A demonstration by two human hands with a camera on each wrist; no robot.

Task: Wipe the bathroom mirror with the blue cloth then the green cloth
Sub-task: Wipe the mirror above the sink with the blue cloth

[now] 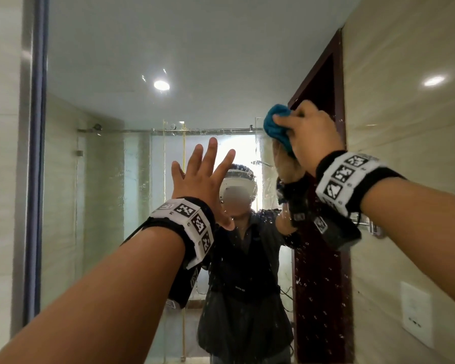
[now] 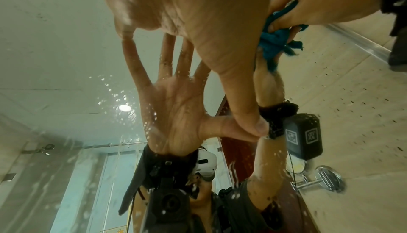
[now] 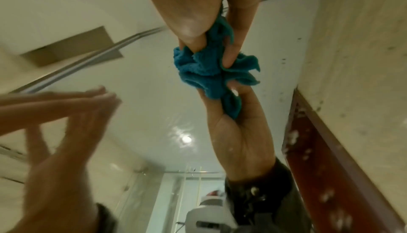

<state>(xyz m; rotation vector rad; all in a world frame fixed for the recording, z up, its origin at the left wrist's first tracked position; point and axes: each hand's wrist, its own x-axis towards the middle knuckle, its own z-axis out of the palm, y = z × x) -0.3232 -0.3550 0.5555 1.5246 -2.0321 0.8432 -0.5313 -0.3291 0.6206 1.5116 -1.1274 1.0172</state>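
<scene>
The bathroom mirror (image 1: 142,61) fills the wall ahead, wet with droplets toward its right side. My right hand (image 1: 310,132) grips a bunched blue cloth (image 1: 275,126) and holds it against the glass near the mirror's right edge. In the right wrist view the blue cloth (image 3: 211,69) meets its own reflection under my fingers (image 3: 233,52). My left hand (image 1: 202,177) is flat on the mirror at the centre, fingers spread and straight, holding nothing. The left wrist view shows that hand (image 2: 198,19) with its thumb tip touching the glass. No green cloth is in view.
A tiled wall (image 1: 405,127) borders the mirror on the right, with a white socket plate (image 1: 415,313) low down. A chrome wall fitting (image 2: 326,179) is mounted beside the mirror's lower right. A grey frame strip (image 1: 37,153) runs down the left side.
</scene>
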